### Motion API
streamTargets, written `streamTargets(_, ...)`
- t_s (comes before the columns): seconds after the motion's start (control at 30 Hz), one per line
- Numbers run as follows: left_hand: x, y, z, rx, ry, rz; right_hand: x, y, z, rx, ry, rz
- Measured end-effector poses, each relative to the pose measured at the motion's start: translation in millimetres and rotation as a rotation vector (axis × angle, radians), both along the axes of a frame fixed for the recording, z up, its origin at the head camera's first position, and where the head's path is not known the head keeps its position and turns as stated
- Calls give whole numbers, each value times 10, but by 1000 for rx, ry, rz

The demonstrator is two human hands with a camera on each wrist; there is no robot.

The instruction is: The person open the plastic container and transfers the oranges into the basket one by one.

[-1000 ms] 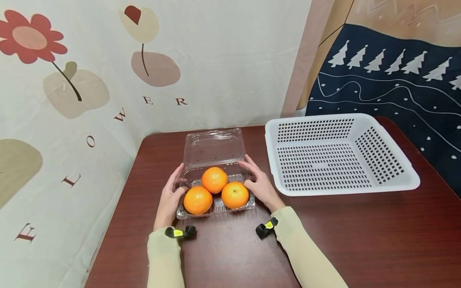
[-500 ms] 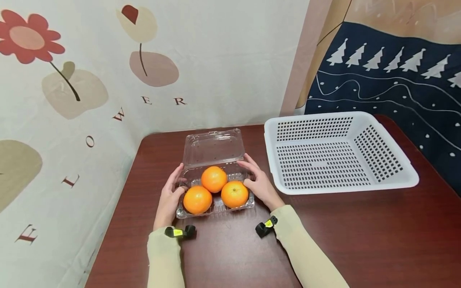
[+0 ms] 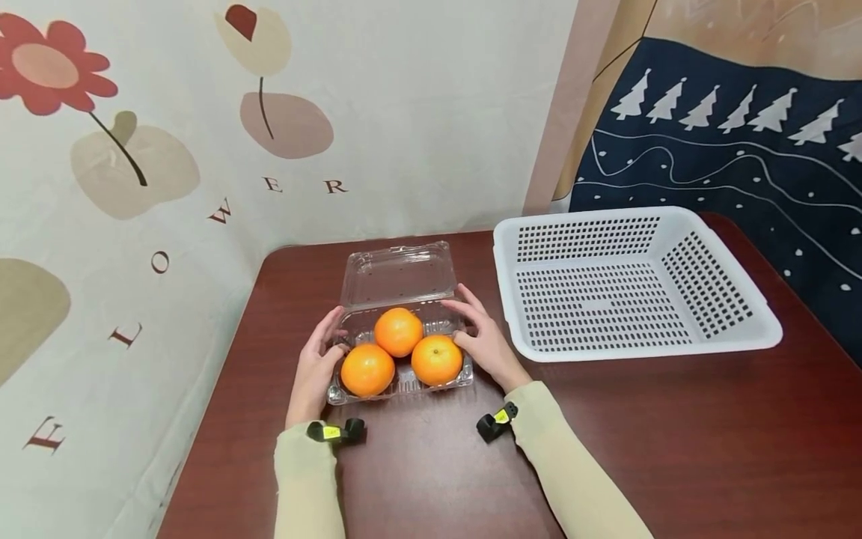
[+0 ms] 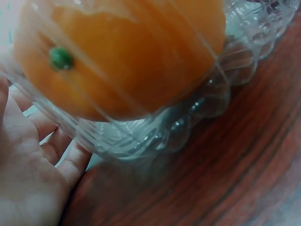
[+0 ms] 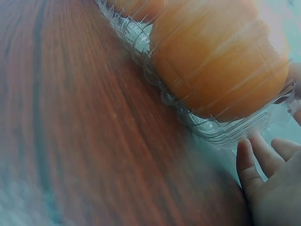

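Three oranges, one at the left [image 3: 367, 370], one at the back [image 3: 399, 331] and one at the right [image 3: 436, 361], sit in a clear plastic clamshell box [image 3: 411, 390]. Its lid [image 3: 400, 274] is folded back behind it on the table. My left hand [image 3: 315, 376] grips the box's left side, thumb over the rim and fingers along the outside wall. On the opposite side my right hand [image 3: 488, 344] holds the box the same way. A green stem end shows on the orange [image 4: 127, 61] in the left wrist view. Ribbed walls cover the orange [image 5: 216, 61] in the right wrist view.
A white perforated plastic basket [image 3: 673, 353] stands to the right of the box on the dark red wooden table [image 3: 431, 479]. Behind the table hang a flower-print cloth [image 3: 431, 112] and a navy cloth with white trees [image 3: 714, 165].
The whole head view has shifted slightly. Both hands keep their hold at the sides of the clamshell box, and the oranges stay in it.
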State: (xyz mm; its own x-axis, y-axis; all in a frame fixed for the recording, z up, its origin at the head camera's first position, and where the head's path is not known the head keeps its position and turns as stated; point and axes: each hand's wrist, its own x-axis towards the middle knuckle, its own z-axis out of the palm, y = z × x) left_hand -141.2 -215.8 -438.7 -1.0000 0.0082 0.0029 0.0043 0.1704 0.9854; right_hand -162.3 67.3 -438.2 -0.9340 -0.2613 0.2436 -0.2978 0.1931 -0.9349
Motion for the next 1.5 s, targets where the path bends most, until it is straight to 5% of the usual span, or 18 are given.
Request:
streamTargets(0.43, -1, -2, 3, -83, -22, 18, -135, 19, -259, 39, 25, -44)
streamTargets(0.73, -8, 2, 6, -30, 34, -22, -99, -50, -117, 241, 191, -105)
streamTargets(1.03, -25, 11, -12, -33, 44, -23, -10, -112, 79, 417, 239, -86)
streamTargets(1.5, -32, -16, -53, -12, 47, -21, 123, -217, 263, 532, 318, -94)
